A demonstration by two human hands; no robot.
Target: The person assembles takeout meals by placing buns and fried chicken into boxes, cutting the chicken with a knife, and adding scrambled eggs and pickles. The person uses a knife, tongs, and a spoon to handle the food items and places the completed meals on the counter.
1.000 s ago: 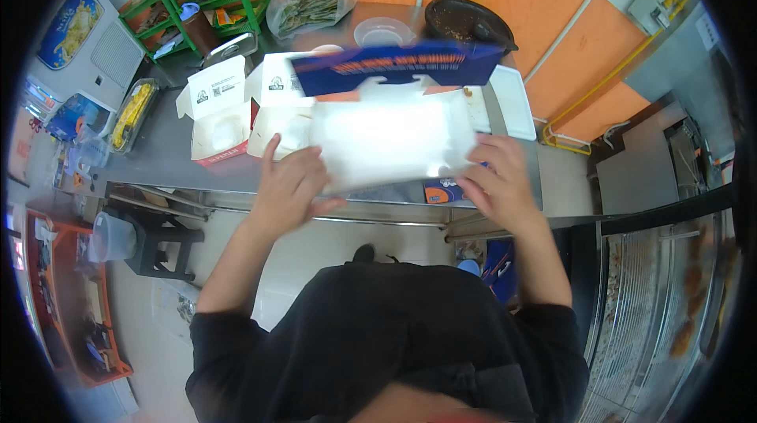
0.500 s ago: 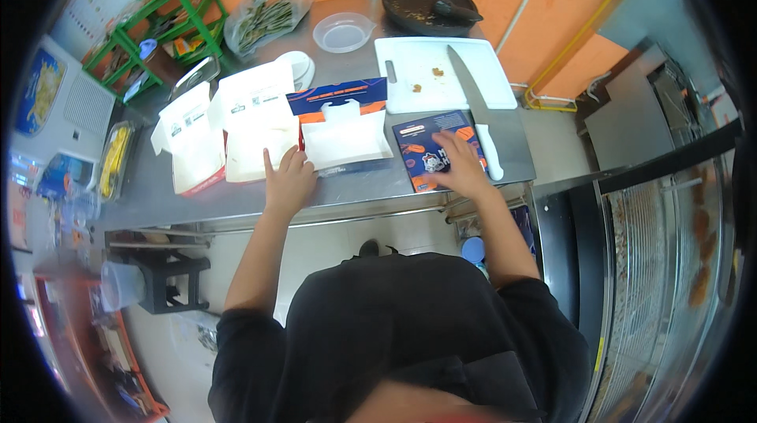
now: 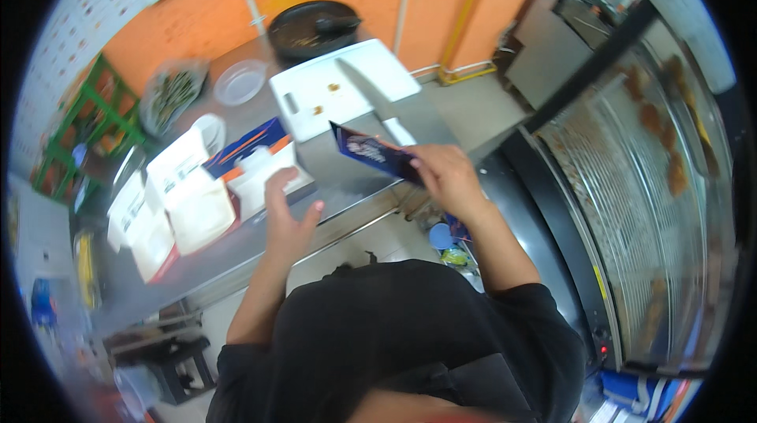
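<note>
Observation, standing beside the steel counter [image 3: 347, 178]: the person's right hand [image 3: 449, 178] pinches a flat dark-blue printed carton blank [image 3: 374, 155] by its near end, fingers closed on it, and the blank hangs tilted over the counter's front edge, not resting on anything. The left hand [image 3: 288, 222] is empty, fingers spread wide, palm hovering just above the counter's near edge and just beside an opened white carton [image 3: 264, 178] with a blue-and-orange flap. More opened white cartons [image 3: 181, 202] sit in a row further left along the counter. At the counter's back lies a white cutting board [image 3: 339, 84] with a few crumbs and a long knife [image 3: 378, 100] laid across it; behind that, against the orange wall, a black pan [image 3: 311, 29], and to its left a clear lidded tub [image 3: 240, 80]. Judgement: the step in hand looks like unfolding the flat blank into a box. To do it well, the free left hand should take the blank's far edge so both hands square the panels evenly; a one-handed pinch is likely to twist the card. Work low over the bare counter stretch between the opened carton and the cutting board. Keep the blank clear of the knife and the crumbs. Risk: the motion blur suggests haste; creases may go in crooked.
</note>
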